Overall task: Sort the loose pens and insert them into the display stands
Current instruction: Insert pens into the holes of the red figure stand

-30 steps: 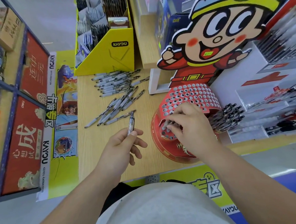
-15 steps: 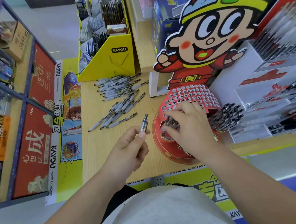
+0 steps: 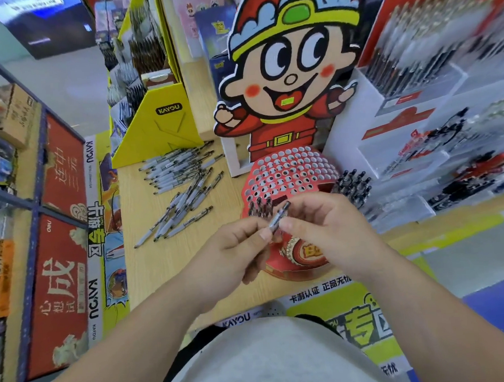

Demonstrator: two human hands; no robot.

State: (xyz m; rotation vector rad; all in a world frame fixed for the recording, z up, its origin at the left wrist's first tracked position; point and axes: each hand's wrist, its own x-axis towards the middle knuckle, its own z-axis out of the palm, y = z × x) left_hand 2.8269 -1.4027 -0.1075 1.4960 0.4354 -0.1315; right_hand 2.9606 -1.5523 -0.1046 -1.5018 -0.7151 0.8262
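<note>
Your left hand [image 3: 233, 251] and right hand [image 3: 329, 227] both pinch one pen [image 3: 279, 217] over the red holed stand [image 3: 291, 170] near the tabletop's [image 3: 149, 271] front edge, while loose pens [image 3: 180, 189] lie toward its back left corner before a yellow box [image 3: 164, 122] marked KAYOU.

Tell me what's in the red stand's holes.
Some dark pens fill lower-left holes of the red stand; most look empty. The left hand and right hand hide its front.

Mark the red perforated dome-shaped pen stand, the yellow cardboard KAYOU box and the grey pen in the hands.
Red perforated pen stand [image 3: 302, 164]: head view, upper dome of holes.
Yellow cardboard KAYOU box [image 3: 164, 128]: head view, front panel.
Grey pen [image 3: 279, 217]: head view, mid-barrel.
</note>
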